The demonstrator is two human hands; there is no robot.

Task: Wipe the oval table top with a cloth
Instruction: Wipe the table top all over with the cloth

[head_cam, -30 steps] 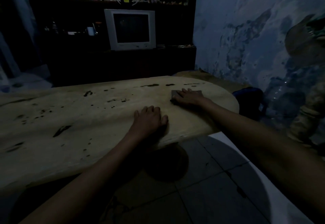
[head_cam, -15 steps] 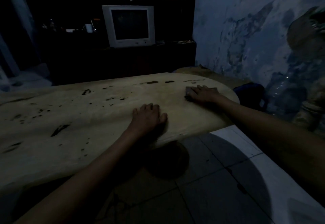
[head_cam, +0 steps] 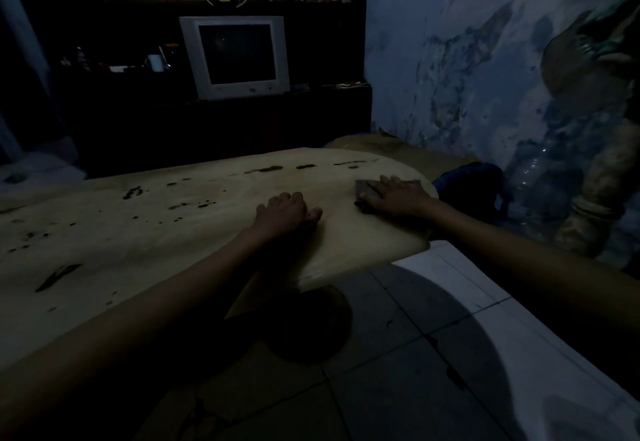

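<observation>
Two hands on our table [head_cam: 156,226]: left hand [head_cam: 285,213] seemingly flat, empty; right hand [head_cam: 398,196] presses the cloth [head_cam: 363,187] with straight fingers [head_cam: 389,181]. Overshooting the nearby rounded edge, we could drop it.

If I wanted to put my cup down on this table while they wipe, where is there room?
The broad stretch of table top left of the left hand bears only dark marks. A narrower bare strip lies between the two hands. The right end is taken: the right hand presses the cloth there.
</observation>
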